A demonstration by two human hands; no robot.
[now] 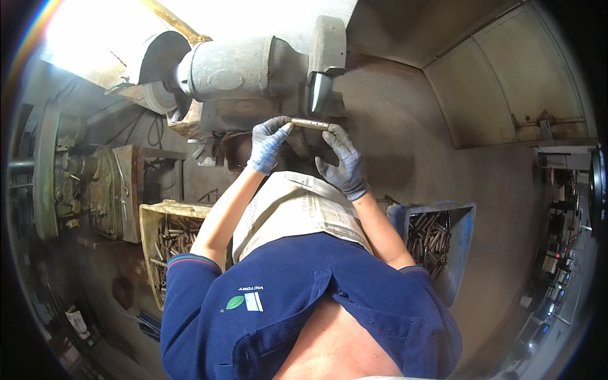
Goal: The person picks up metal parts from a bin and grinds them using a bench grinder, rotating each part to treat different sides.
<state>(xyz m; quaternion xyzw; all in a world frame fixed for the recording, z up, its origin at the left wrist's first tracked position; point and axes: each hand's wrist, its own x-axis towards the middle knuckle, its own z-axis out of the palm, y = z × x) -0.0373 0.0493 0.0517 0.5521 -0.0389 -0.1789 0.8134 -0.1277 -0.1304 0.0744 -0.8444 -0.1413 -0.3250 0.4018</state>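
A short, slim metal tube with small dark holes along its side is held level in front of me. My left hand, in a blue-grey work glove, pinches its left end. At the right end, the gloved fingertips of my right hand touch the tube, with the thumb hanging apart below. Just beyond the tube stands a grey bench grinder; the wheel guard on its right side is above and behind the tube. The tube appears apart from the grinder.
A yellowish bin full of metal pieces sits at my left, and a blue bin with similar pieces at my right. Newspaper covers my lap. The grinder's left wheel is exposed. Greenish machinery stands farther left.
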